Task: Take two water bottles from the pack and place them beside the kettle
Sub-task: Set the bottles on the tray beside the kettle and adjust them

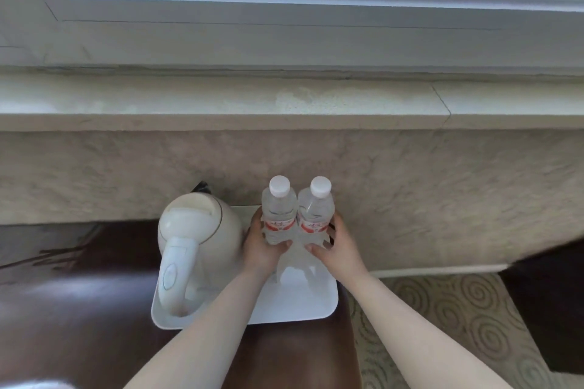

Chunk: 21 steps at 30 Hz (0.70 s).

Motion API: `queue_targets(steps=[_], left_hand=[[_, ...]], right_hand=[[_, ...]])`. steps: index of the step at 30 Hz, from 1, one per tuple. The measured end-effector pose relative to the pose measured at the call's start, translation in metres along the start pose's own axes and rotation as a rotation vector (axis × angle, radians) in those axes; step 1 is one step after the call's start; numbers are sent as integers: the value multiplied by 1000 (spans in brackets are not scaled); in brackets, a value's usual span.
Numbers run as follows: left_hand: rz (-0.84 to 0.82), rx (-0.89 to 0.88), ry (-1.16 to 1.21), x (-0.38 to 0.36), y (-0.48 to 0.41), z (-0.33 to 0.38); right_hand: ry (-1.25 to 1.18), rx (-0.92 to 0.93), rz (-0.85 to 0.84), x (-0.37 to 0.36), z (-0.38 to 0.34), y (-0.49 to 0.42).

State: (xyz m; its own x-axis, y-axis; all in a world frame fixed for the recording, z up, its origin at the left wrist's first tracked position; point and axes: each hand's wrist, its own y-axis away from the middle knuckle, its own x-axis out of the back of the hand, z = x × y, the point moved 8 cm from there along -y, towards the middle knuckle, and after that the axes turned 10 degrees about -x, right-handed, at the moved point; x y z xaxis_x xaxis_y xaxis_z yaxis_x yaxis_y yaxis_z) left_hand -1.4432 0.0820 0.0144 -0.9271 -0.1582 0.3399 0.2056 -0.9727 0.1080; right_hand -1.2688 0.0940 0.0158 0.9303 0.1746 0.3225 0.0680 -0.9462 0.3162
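Two clear water bottles with white caps and red labels stand side by side over a white tray [303,303]. My left hand [262,249] is wrapped around the left bottle [278,208]. The right bottle [317,208] is held by my right hand [336,246]. A cream electric kettle [196,230] stands on the left part of the same tray, its handle toward me, just left of my left hand. The bottles' bases are hidden behind my fingers, so I cannot tell whether they touch the tray. No pack is in view.
The tray rests on a dark brown glossy table [79,309]. Behind it is a textured beige wall under a stone window sill [284,104]. A patterned carpet [442,309] lies to the right, with a dark piece of furniture [546,294] at the far right.
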Motion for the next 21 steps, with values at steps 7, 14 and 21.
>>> queue_targets(steps=[7, 14, 21], left_hand=[[106, 28, -55, -1, -8, -6], [138, 55, -41, 0, -17, -8], [166, 64, 73, -3, -17, -11]], right_hand=[[25, 14, 197, -2, 2, -7], [14, -6, 224, -5, -2, -17], [-24, -21, 237, -7, -2, -30]])
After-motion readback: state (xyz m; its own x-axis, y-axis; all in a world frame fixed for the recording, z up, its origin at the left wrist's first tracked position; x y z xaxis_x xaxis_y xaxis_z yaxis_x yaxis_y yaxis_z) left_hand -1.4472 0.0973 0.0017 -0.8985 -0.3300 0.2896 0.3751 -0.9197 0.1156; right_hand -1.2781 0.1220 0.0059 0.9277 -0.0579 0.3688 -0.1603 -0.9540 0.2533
